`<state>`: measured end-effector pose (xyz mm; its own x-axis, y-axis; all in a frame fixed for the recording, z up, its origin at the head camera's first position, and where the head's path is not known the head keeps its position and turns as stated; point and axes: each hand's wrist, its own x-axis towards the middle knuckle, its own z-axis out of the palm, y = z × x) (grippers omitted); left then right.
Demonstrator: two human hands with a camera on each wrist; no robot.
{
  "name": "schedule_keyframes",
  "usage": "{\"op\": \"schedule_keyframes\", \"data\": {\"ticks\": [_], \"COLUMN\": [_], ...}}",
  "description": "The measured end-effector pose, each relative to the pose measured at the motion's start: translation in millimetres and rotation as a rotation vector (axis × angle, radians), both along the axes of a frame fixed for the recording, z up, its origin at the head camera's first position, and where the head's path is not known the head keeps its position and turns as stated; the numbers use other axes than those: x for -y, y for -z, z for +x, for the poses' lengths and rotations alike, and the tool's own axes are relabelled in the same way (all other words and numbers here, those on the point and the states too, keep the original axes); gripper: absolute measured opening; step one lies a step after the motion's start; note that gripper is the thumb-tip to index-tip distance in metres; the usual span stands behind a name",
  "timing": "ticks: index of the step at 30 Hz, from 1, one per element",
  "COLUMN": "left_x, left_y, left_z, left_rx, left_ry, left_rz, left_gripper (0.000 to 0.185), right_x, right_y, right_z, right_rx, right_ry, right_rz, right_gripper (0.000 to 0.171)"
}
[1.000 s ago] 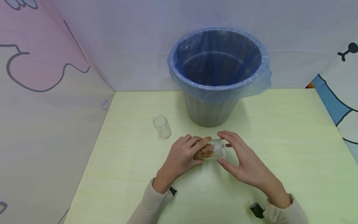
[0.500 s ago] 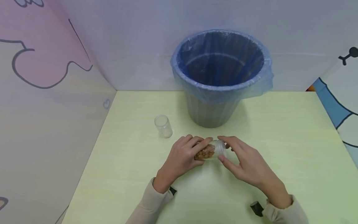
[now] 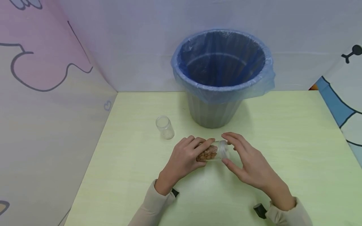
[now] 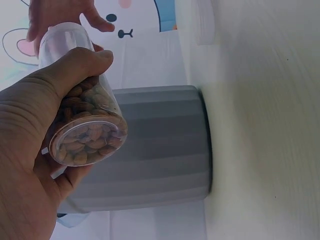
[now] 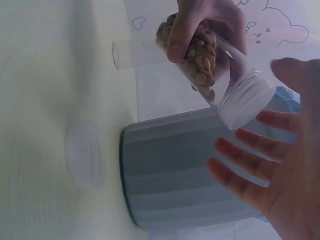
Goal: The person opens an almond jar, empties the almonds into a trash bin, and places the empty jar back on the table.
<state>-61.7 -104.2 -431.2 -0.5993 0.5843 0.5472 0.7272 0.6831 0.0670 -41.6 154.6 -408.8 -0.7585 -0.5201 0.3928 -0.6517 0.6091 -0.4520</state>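
Head view: the bin (image 3: 214, 114) is taken as reference; its blue liner (image 3: 261, 85) is folded over the rim, presumably so the mouth is kept open. A clear nut jar (image 3: 216, 152) is held on its side above the counter (image 3: 135, 175), in front of the bin. Its base half is clamped in the left grip (image 3: 185, 157), so the ringed end (image 3: 223, 149) is left exposed. Finger and thumb of the right grip (image 3: 250, 161) are set apart about that end; contact cannot be told. An empty jar (image 3: 165, 128) is stood upright, left and in front of the bin, clear of both grips.

Left wrist view: the thumb (image 4: 82, 65) is laid across the jar wall; the nuts (image 4: 87, 137) are gathered toward the base.

Right wrist view: the right fingers are spread, nothing being clasped. The ringed end is apparently capped. A separate lid (image 5: 84, 154) is laid on the counter before the bin.
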Motion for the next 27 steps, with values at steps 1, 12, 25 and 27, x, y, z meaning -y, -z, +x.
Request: {"op": "schedule_keyframes", "data": {"ticks": [1,12,25,27], "left_x": [-0.2,-1.8,-1.2,-1.6], "left_y": [-0.1,-0.4,3.4,3.4], "left_z": [-0.1,2.5,-0.7,-1.2], "left_rx": [-0.003,-0.016,0.008,0.023], "left_ry": [0.0,0.003,-0.009,-0.009], "left_rz": [0.0,-0.001,-0.003,-0.003], "left_gripper": [0.072,0.073,0.072,0.072], "right_x": [-0.4,-2.6,-2.2,-2.4], "right_y": [0.4,0.6,1.3,0.4], "right_z": [0.2,5.1,-1.0,-1.6], "right_rx": [-0.003,-0.012,-0.018,-0.006], "right_ry": [0.018,0.052,-0.071,-0.044], "right_rz": [0.006,0.034,-0.008,0.007], "right_gripper": [0.073,0.069,0.073,0.077]}}
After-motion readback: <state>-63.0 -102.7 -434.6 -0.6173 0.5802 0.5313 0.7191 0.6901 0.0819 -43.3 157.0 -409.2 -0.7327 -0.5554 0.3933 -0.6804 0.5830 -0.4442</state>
